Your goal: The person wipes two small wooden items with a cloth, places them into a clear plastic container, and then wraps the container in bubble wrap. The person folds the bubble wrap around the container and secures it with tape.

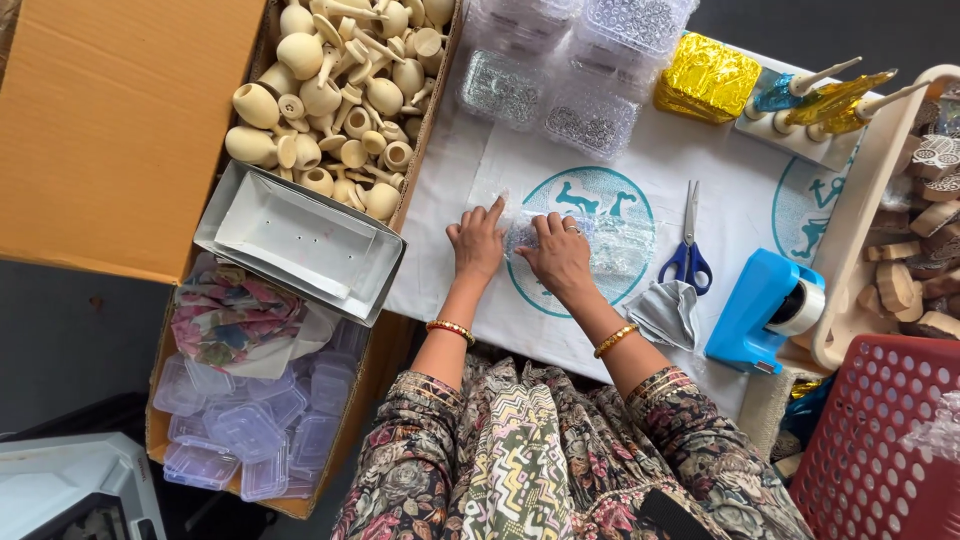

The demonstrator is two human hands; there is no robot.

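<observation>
On the desk [520,160], a clear plastic packet [600,245] is pressed flat by both palms-down hands: left hand [478,243] on its left edge, right hand [560,255] on its middle. Nothing's gripped, so it could probably slide toward the scissors [688,258].

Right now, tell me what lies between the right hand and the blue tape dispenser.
In the head view, blue-handled scissors and a crumpled grey cloth lie on the white table cover between the right hand and the tape dispenser.
</observation>
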